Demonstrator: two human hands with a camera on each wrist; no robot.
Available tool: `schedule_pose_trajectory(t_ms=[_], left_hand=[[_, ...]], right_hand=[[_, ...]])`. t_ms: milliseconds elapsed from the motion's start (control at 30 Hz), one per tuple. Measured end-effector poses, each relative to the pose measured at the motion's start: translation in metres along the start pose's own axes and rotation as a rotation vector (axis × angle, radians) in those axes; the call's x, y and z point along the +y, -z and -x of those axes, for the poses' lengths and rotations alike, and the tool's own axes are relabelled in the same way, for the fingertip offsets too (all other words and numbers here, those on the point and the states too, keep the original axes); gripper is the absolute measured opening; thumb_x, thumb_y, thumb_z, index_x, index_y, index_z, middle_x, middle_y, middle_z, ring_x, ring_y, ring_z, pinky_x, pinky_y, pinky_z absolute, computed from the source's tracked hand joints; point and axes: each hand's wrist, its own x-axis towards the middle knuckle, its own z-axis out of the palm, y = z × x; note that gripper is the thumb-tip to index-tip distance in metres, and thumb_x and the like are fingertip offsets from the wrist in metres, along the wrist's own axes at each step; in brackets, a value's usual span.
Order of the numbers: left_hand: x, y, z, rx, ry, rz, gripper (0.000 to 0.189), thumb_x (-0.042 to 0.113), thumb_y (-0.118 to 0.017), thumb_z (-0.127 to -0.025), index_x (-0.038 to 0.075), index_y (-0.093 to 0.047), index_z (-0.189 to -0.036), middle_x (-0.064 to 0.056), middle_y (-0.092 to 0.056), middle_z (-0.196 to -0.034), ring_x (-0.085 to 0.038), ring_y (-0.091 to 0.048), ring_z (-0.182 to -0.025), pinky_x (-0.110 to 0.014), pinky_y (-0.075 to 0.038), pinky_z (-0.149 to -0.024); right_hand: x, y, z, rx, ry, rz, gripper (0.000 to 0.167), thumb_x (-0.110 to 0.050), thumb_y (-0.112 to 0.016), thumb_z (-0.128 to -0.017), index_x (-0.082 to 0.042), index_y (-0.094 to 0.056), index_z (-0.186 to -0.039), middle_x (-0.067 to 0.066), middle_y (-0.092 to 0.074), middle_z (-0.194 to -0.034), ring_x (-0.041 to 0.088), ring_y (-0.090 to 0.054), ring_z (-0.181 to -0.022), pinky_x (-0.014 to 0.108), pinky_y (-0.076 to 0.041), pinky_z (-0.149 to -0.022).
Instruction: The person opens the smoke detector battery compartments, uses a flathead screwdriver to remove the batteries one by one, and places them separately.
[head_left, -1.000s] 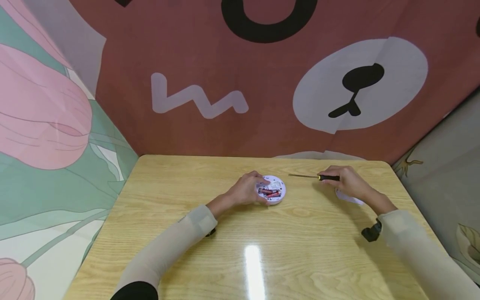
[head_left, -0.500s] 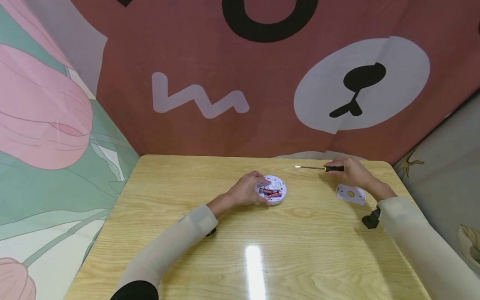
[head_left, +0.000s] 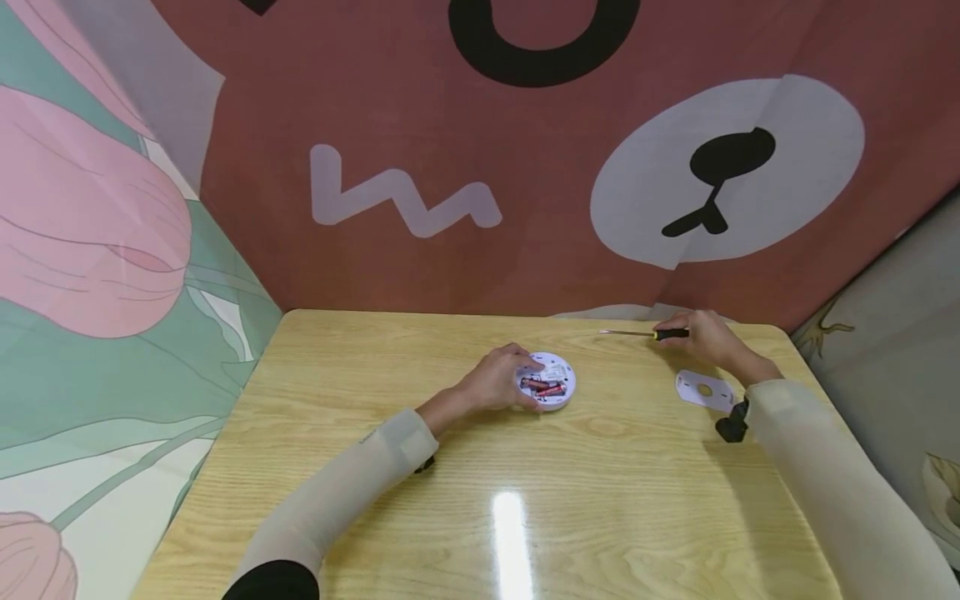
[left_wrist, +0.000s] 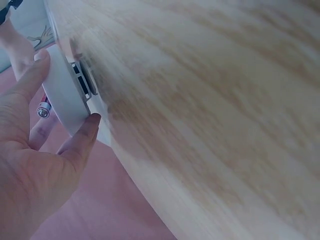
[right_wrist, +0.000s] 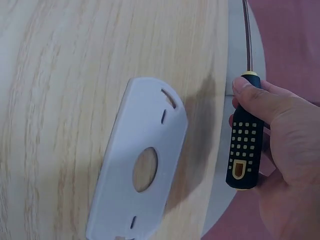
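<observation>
"Where is the round case [head_left: 562,367]?"

"On the middle-right of the table [head_left: 420,517], toward the far side, with its battery side up. The left hand [head_left: 491,379] has its grip curled about the rim, pinching from the left. Two red batteries [head_left: 553,390] show in the case, and from the left wrist one end pokes out past the rim, so I'd keep the case level."

"And the other grip?"

"The right hand [head_left: 711,340] pinches the screwdriver [right_wrist: 245,130] by its black handle, thumb near the yellow collar. The shaft points left and lies farther back than the case, apart from it. I can't tell whether the tool touches the table."

"How would you handle it?"

"Let the left hand steady the case without squeezing, and keep the shaft tip away from batteries and fingers. If the tool is to be laid down, I'd lower it flat and well in from the far edge."

"Anything in the way?"

"The white plate [head_left: 708,390] with a round hole lies flat beside the right wrist; a dropping sleeve [head_left: 817,467] could nudge it. Behind, the printed bear cloth [head_left: 540,208] leaves little room past that edge."
</observation>
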Motion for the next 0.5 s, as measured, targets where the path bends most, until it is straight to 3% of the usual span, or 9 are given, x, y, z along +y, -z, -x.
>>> schedule_pose_trajectory(t_ms=[200,367,500], left_hand=[[0.0005,0.0005,-0.0001,-0.002,0.001,0.005,0.075,0.042,-0.099,-0.073,0.017,-0.072,-0.139,-0.01,-0.06,-0.146,-0.028,-0.056,-0.136,-0.046,-0.044,-0.118],[0.0012,-0.0001,0.0003,0.002,0.001,-0.008,0.076,0.043,-0.099,-0.073,0.017,-0.072,-0.139,-0.009,-0.061,-0.146,-0.028,-0.057,-0.135,-0.045,-0.045,-0.118],[0.0009,-0.0002,0.0003,0.003,-0.002,-0.016,0.076,0.044,-0.099,-0.073,0.018,-0.072,-0.139,-0.009,-0.061,-0.147,-0.029,-0.056,-0.137,-0.047,-0.043,-0.119]], right_hand=[[0.0059,-0.0051,-0.0043,-0.079,-0.126,-0.013,0.03,-0.007,-0.083,-0.092,0.001,-0.079,-0.12,0.026,-0.075,-0.117,0.036,-0.074,-0.092,0.034,-0.057,-0.068],[0.008,-0.0084,-0.0046,-0.093,-0.116,-0.013,0.03,-0.006,-0.083,-0.091,0.004,-0.078,-0.119,0.027,-0.075,-0.113,0.046,-0.07,-0.104,0.057,-0.059,-0.085],[0.0084,-0.0107,-0.0045,-0.08,-0.118,-0.01,0.029,-0.006,-0.083,-0.091,0.003,-0.079,-0.117,0.026,-0.076,-0.113,0.045,-0.07,-0.104,0.06,-0.058,-0.088]])
